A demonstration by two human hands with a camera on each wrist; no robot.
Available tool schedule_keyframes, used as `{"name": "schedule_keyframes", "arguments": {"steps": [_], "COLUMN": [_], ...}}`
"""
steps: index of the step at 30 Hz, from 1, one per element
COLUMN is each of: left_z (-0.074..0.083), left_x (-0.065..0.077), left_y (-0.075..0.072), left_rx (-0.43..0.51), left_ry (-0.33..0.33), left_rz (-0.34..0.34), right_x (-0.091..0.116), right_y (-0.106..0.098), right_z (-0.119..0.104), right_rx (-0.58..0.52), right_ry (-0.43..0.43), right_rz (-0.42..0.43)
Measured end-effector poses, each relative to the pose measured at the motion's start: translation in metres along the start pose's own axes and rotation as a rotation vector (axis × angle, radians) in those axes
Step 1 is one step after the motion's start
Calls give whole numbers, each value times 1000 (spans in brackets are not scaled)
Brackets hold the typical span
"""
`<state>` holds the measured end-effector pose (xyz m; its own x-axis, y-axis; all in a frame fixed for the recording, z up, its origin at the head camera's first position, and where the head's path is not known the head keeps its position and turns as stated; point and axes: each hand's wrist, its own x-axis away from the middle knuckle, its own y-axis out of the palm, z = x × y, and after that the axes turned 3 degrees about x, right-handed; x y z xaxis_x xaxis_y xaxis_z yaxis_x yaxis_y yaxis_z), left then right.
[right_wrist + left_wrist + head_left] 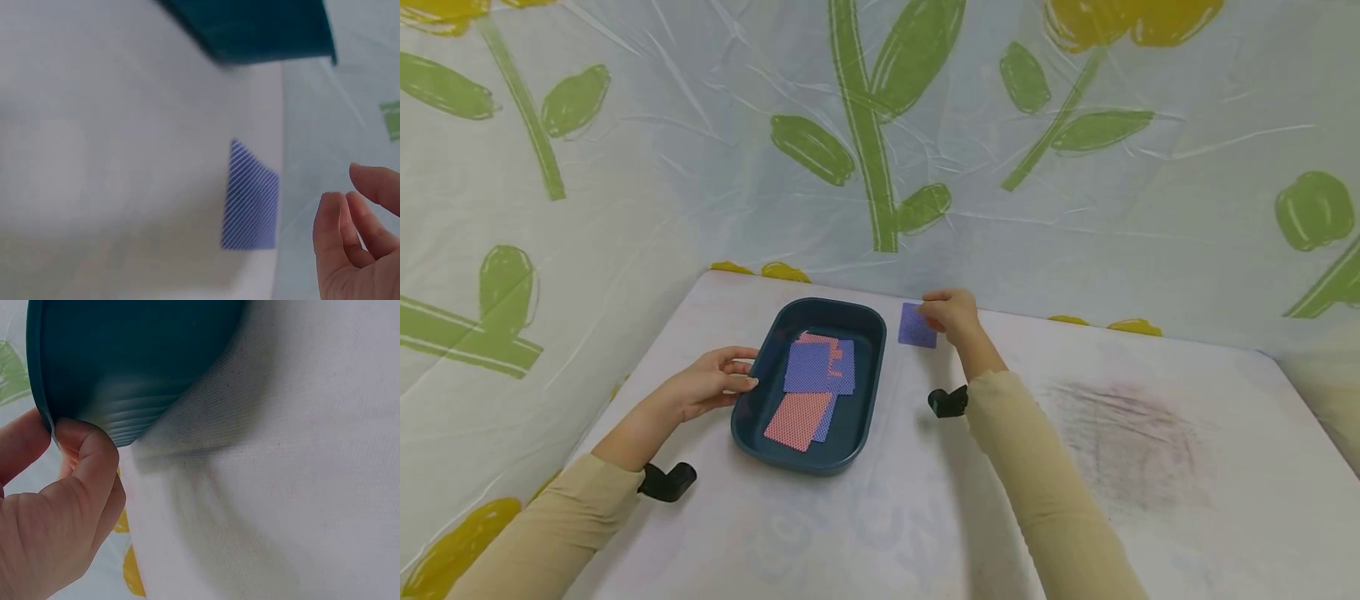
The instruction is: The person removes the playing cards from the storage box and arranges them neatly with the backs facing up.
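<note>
A dark blue plastic tray (pixel 870 417) stands on the table, with several red- and blue-backed playing cards (pixel 808 367) lying loosely over one another inside it. At its left side my left hand (pixel 711 383) pinches the rim between thumb and fingers, which the left wrist view shows close up on the tray wall (pixel 131 356). One blue-backed playing card (pixel 916 327) lies on the table to the right of the tray. My right hand (pixel 953 314) hovers by that card, fingers bent and thumb apart from them; in the right wrist view the hand (pixel 356 250) is separate from the card (pixel 251 206).
A white cloth-covered table (pixel 880 533) meets a flower-printed sheet (pixel 715 167) along its back and left edges. A dark smudge (pixel 1135 442) marks the table on the right. Black wrist mounts (pixel 670 482) stick out from both sleeves.
</note>
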<state>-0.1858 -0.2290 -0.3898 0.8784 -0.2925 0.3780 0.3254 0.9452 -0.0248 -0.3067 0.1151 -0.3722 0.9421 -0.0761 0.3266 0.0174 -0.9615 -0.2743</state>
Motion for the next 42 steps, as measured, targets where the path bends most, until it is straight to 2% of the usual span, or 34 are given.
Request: {"name": "schedule_keyframes", "arguments": {"steps": [8, 16, 23, 32, 37, 42], "left_z": [2, 2, 3, 4, 5, 4], "left_x": [1, 1, 2, 4, 4, 3], "left_y": [1, 2, 2, 3, 2, 2], "left_rx": [-15, -16, -17, -18, -21, -19], "left_ry": [-1, -4, -9, -7, -15, -14], "left_rz": [6, 7, 13, 12, 11, 7], "right_x": [13, 21, 30, 37, 39, 41], "right_y": [25, 56, 82, 108, 119, 125], "right_z": [-29, -35, -38, -31, -22, -12], "right_rx": [-163, -129, -145, -147, -164, -138], "right_ry": [13, 17, 41, 116, 176, 191], "right_rz": [-114, -169, -245, -256, -236, -194]}}
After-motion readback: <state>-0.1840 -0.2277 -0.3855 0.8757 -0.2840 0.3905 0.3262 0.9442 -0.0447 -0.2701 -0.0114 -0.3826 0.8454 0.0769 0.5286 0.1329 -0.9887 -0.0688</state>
